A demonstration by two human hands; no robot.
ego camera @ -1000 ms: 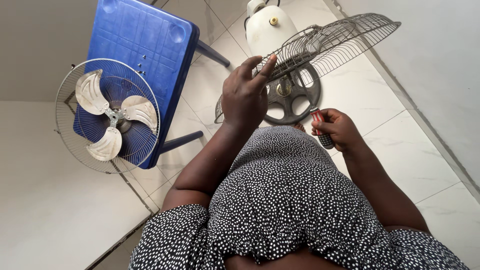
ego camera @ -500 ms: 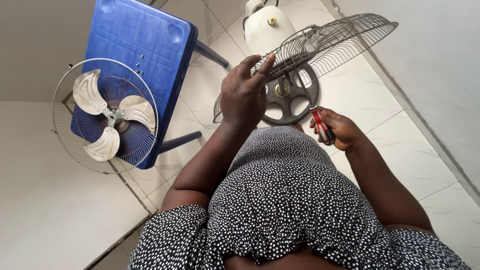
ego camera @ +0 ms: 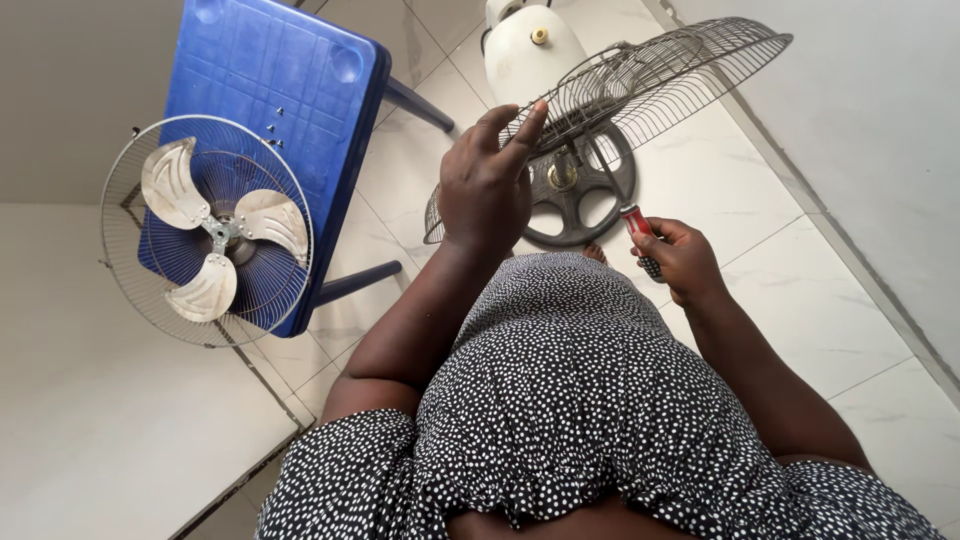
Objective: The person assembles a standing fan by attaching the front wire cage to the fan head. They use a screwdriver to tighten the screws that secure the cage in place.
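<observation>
Centrally, the left hand [ego camera: 483,190] is raised with its back toward the camera, its fingers [ego camera: 525,120] curled over the near rim of a wire fan guard [ego camera: 640,85] and gripping that rim; the fingertips press on the wires at the guard's lower left edge, while the rest of the guard extends up and to the right, away from the hand. The guard is a shallow, round dome of thin grey metal wires radiating from a central ring, held tilted above the floor [ego camera: 760,200]. Below it, on the white tiled floor, lies a dark round fan base [ego camera: 575,195] with spoke-like openings and a brass-coloured centre. The right hand [ego camera: 675,258] sits lower and to the right, its fingers [ego camera: 655,250] closed around a screwdriver [ego camera: 640,232] with a red and black handle; the thin shaft rises from the fist toward the guard's centre, but whether its tip touches the guard cannot be told. A white rounded fan motor housing [ego camera: 520,55] stands just beyond the base. At left, a blue plastic counter [ego camera: 270,90] carries a few small screws [ego camera: 275,125], and a second guard with three pale metal blades [ego camera: 205,235] overlaps its near edge.
</observation>
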